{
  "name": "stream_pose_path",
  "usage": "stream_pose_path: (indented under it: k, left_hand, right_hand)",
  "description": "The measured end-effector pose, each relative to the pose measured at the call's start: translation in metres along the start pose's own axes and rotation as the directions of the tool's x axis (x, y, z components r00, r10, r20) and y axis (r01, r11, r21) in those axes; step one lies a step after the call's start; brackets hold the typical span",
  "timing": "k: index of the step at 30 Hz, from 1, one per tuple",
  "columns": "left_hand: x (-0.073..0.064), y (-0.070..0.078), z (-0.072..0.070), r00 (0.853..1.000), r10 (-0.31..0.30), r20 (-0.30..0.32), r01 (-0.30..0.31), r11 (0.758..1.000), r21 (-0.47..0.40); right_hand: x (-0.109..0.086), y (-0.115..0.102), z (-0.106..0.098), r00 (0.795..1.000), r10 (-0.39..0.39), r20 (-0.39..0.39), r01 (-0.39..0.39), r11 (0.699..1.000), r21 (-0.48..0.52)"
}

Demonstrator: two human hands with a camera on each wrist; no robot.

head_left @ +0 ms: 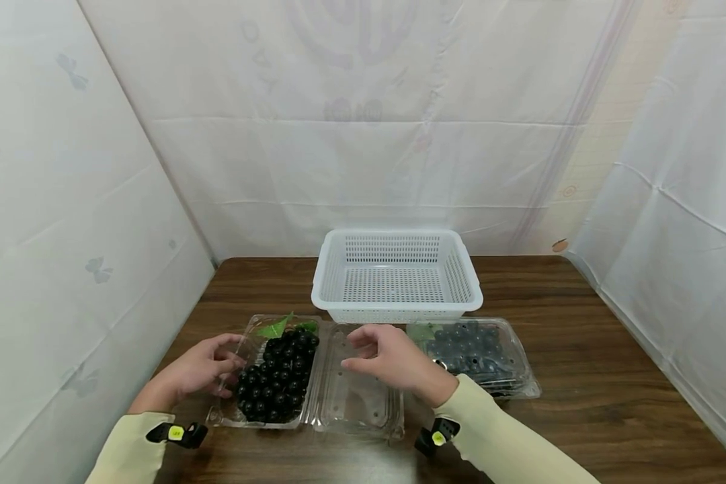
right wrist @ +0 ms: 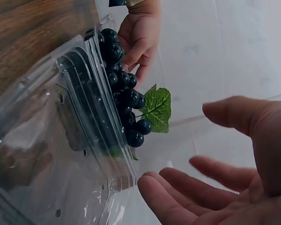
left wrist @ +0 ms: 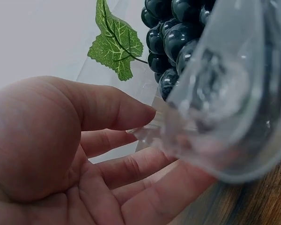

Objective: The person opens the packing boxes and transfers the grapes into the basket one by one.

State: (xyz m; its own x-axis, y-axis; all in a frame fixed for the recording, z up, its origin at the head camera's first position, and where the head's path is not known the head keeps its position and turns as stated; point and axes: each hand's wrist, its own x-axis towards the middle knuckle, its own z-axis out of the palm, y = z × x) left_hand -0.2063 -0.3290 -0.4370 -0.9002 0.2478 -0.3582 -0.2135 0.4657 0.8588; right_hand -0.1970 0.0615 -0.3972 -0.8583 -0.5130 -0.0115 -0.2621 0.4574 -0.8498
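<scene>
A clear plastic clamshell box (head_left: pixel 214 418) lies unfolded on the table, its lid (head_left: pixel 357 403) spread to the right. Black grapes (head_left: pixel 278 376) with a green leaf (head_left: pixel 273 329) fill its left half. My left hand (head_left: pixel 202 368) is at the box's left edge; in the left wrist view its thumb lies above the plastic rim (left wrist: pixel 253 176) and its loosely spread fingers show partly through the plastic. My right hand (head_left: pixel 393 356) hovers over the lid with fingers apart and holds nothing, as the right wrist view also shows.
A white perforated basket (head_left: pixel 397 312) stands behind the boxes at the table's back. To the right, a second clear box (head_left: pixel 523 376) of dark grapes is closed, partly behind my right forearm. White cloth (head_left: pixel 399 134) hangs around the wooden table (head_left: pixel 605 376).
</scene>
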Motion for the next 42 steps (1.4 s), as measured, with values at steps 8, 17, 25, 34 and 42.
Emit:
stream_pose_path:
  k: [8, 17, 25, 34, 42]
  left_hand:
    - [0.0, 0.001, 0.001, 1.0, -0.003, -0.005, 0.003, 1.0, 0.008]
    - [0.002, 0.003, 0.001, 1.0, -0.017, -0.014, 0.017, 1.0, 0.021]
    - [0.003, 0.005, 0.002, 0.998, -0.034, -0.056, 0.038, 0.997, 0.072]
    - [0.004, 0.003, 0.004, 0.997, -0.032, -0.075, 0.038, 0.996, 0.082]
    - [0.005, 0.004, 0.004, 0.997, -0.025, -0.066, 0.03, 0.997, 0.071]
  right_hand:
    - [0.021, -0.014, 0.005, 0.993, -0.073, 0.091, 0.08, 0.994, -0.072]
    - [0.043, -0.02, 0.01, 0.981, -0.124, 0.15, 0.137, 0.987, -0.083]
    - [0.061, -0.031, 0.013, 0.948, -0.207, 0.241, 0.256, 0.948, -0.191]
    - [0.086, -0.034, 0.019, 0.881, -0.316, 0.352, 0.424, 0.858, -0.289]
    - [0.103, -0.034, 0.024, 0.833, -0.333, 0.441, 0.493, 0.809, -0.32]
